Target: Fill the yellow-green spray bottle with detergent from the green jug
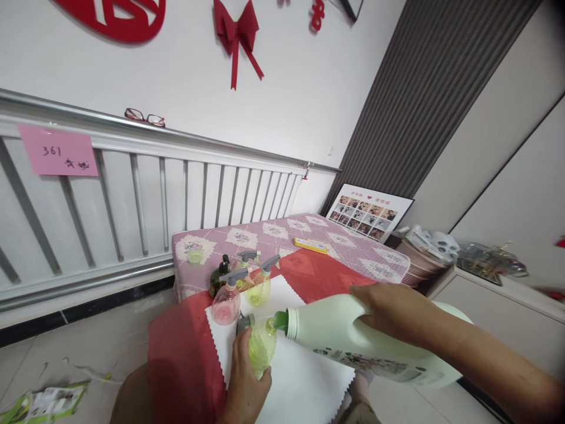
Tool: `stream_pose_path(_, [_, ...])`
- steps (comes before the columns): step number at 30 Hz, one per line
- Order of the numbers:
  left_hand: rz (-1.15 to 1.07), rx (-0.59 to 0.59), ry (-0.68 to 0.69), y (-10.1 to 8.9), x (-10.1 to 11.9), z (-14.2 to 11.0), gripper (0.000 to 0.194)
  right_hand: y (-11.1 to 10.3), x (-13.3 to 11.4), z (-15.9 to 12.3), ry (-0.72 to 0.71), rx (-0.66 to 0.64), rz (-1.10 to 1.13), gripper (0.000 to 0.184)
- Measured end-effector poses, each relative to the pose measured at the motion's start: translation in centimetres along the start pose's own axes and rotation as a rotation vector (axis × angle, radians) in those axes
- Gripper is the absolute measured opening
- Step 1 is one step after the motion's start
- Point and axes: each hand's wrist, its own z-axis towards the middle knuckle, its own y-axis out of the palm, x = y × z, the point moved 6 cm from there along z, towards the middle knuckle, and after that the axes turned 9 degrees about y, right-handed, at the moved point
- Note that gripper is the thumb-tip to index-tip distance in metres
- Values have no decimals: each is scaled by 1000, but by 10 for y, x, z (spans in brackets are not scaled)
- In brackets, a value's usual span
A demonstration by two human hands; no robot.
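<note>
My left hand [247, 377] is wrapped round a clear yellow-green bottle [262, 346] with no spray head on its neck. A grey spray head [244, 323] shows right by my left fingers; whether they grip it I cannot tell. My right hand [388, 309] grips the handle of a big pale green detergent jug [326, 321], tilted with its green spout [281, 320] at the bottle's mouth. Behind stand a spray bottle with pink liquid [226, 306], a spray bottle with yellow liquid [259, 290], another grey-topped spray bottle [247, 263] partly hidden, and a dark pump bottle [217, 278].
A white sheet [304, 377] and red cloth [185, 347] cover part of the low table with a patterned pink cover [282, 229]. On it lie a green cap-like piece [195, 256] and a yellow case [310, 245]. A radiator [172, 194] runs along the wall.
</note>
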Motion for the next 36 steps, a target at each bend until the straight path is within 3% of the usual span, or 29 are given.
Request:
stream_pose_path(31, [-23,43,18,-1,0,1,76,-2,-2,-4,-9,34,-7,19])
stream_pose_path(36, [-13,27,16,-1,4,2,76,-1,0,-1,-64,128,27,16])
